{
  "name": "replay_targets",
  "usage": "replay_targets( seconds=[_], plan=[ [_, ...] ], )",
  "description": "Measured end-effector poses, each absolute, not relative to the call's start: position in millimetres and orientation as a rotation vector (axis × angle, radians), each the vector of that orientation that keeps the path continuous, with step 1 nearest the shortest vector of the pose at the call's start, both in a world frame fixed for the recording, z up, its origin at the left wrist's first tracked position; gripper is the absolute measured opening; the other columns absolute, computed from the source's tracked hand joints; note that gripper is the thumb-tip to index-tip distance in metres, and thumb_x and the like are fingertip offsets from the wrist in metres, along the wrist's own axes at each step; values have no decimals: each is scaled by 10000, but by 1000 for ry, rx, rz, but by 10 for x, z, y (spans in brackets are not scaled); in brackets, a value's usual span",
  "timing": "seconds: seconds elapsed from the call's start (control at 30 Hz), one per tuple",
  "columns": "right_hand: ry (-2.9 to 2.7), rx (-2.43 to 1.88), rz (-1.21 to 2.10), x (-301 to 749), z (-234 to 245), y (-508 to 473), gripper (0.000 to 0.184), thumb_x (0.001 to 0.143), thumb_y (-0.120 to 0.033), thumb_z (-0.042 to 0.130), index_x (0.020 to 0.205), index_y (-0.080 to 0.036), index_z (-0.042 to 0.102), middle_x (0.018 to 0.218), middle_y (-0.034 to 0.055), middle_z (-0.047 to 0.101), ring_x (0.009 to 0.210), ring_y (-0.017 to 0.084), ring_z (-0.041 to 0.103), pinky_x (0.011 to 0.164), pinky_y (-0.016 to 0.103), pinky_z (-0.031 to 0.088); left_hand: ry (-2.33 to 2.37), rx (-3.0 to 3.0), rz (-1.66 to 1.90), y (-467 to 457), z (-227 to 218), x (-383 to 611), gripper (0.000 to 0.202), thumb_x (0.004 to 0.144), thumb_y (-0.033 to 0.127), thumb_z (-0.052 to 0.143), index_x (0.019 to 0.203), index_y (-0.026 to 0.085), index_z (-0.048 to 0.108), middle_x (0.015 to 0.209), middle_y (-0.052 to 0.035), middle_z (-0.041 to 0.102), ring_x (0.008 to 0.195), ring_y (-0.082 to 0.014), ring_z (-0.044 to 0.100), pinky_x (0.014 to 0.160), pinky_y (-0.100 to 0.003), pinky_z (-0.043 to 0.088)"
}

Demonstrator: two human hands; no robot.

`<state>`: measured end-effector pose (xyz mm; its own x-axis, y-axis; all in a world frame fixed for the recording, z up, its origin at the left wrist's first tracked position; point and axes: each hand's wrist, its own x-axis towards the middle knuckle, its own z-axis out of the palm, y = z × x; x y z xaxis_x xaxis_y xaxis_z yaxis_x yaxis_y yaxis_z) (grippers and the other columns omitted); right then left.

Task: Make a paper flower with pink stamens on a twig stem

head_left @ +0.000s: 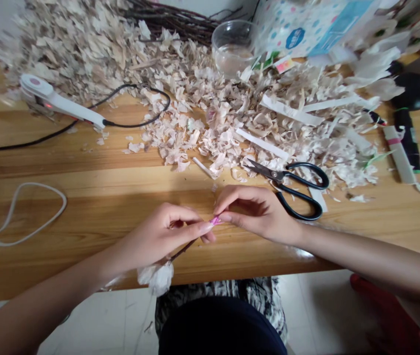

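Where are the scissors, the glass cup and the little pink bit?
Black-handled scissors point(279, 175): head view, on the pivot where blades meet handles.
Glass cup point(234, 49): head view, on its clear wall.
Little pink bit point(215, 220): head view, on its middle.

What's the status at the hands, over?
Left hand holding thin dark twig, white petal-like piece hanging below. Right hand pinching pink bit at twig's tip. Black-handled scissors beside right hand.

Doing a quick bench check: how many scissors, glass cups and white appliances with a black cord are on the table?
Scissors: 1
Glass cups: 1
White appliances with a black cord: 1
Total: 3
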<state>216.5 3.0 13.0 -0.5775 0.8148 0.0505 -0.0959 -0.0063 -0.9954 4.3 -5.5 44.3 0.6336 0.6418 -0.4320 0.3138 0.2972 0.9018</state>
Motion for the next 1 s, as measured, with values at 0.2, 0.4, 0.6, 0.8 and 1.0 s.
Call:
replay_targets(
  seconds=[0.2, 0.4, 0.6, 0.8, 1.0],
  plan=[
    [-1812, -587, 1502, 2146, 137, 28, 360, 740, -157, 756, 1083, -143, 648, 929, 84, 680, 868, 157, 631, 789, 294, 521, 832, 1242, 259, -45, 443, 41, 275, 922, 312, 485, 798, 170, 685, 870, -13, 704, 860, -149, 628, 805, -231, 448],
    [-1793, -644, 1421, 2164, 126, 31, 70, 819, -113, 666, 874, -139, 700, 776, 57, 677, 743, 130, 631, 686, 254, 512, 873, 1304, 172, -42, 433, 38, 332, 937, 382, 448, 795, 171, 662, 801, 14, 625, 798, -116, 558, 747, -200, 387],
    [-1797, -672, 1445, 2180, 167, 39, 489, 655, -226, 823, 1080, -107, 613, 970, 90, 641, 889, 167, 600, 799, 301, 492, 865, 1319, 122, -63, 407, 20, 358, 922, 427, 468, 788, 166, 672, 698, 21, 583, 639, -98, 498, 596, -208, 346],
    [-1870, -673, 1645, 2158, 194, 23, 234, 768, -151, 725, 971, -80, 634, 880, 72, 664, 823, 126, 621, 763, 248, 494, 877, 1199, 126, -80, 419, 64, 299, 892, 375, 546, 756, 149, 686, 681, 9, 653, 644, -87, 563, 622, -181, 401],
    [-1782, -625, 1776, 2163, 168, 48, 121, 781, -86, 693, 895, -93, 653, 805, 40, 661, 747, 100, 616, 712, 223, 506, 890, 1237, 93, -62, 440, 52, 328, 894, 393, 535, 721, 164, 694, 725, -1, 689, 677, -95, 585, 623, -183, 404]
  ],
)
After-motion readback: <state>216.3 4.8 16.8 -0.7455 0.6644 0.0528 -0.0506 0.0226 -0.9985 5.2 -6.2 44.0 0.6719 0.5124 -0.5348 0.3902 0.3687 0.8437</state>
